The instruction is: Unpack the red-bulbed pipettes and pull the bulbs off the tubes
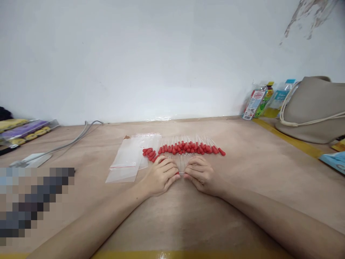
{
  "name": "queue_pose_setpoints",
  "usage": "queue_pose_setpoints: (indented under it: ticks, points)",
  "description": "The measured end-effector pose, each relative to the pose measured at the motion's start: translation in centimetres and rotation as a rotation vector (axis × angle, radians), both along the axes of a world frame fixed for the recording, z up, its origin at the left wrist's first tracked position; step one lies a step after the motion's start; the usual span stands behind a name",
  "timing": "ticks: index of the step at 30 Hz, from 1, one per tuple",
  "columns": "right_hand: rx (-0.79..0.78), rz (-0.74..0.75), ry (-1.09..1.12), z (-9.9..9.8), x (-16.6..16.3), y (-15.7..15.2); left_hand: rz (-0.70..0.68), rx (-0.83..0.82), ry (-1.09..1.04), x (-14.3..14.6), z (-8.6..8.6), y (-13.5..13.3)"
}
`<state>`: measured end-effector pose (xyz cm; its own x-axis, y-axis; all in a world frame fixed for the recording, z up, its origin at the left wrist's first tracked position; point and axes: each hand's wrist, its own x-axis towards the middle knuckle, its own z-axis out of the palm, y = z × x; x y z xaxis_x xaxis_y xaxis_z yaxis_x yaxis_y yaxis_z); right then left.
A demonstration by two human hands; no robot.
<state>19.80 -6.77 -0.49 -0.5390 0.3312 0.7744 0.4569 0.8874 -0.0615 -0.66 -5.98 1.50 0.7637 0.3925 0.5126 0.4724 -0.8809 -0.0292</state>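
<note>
My left hand point(162, 174) and my right hand point(201, 174) face each other at the middle of the table, fingers curled. A thin clear glass dropper point(182, 173) spans the gap between their fingertips, and a bit of red shows at the left fingertips. Just beyond the hands lie more clear tubes point(183, 160), partly hidden by the fingers. Behind them stretches a row of glass droppers with red rubber bulbs point(188, 146), bulbs toward me. Left of that row, a small group of red bulbs point(150, 153) rests partly on clear zip bags point(124, 158).
Bottles point(280, 97) and a beige bag point(309, 111) stand at the back right. A blue packet point(334, 162) lies at the right edge. At left are a grey cable point(72, 139), purple and yellow packs point(27, 130) and a pixelated patch. A white wall point(161, 61) closes the back.
</note>
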Motion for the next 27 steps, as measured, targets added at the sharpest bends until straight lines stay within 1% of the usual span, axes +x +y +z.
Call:
queue_pose_setpoints:
  ticks: [9,13,17,19,22,25,27]
  points:
    - [0.104,0.013,0.020,0.3,0.4,-0.6,-0.004,-0.018,0.028,-0.3,0.2,-0.2]
    - [0.113,0.026,0.018,0.0,0.8,-0.6,-0.010,0.012,0.024,-0.3,0.4,-0.5]
    - [0.100,0.028,0.021,0.1,1.4,-0.6,0.000,0.014,0.003,-1.0,0.0,-0.6]
    - [0.067,-0.004,0.048,0.2,2.0,-0.4,0.042,-0.001,-0.070,-1.7,-0.2,-0.2]
    - [0.038,-0.146,0.087,0.3,2.9,-0.1,0.127,-0.014,-0.226,-2.9,-0.2,0.8]
    - [0.018,-0.284,0.066,0.3,3.0,0.2,0.272,-0.026,-0.286,-3.8,0.5,2.0]
    - [-0.045,-0.326,0.057,0.3,2.6,0.3,0.374,-0.039,-0.291,-4.4,1.1,2.6]
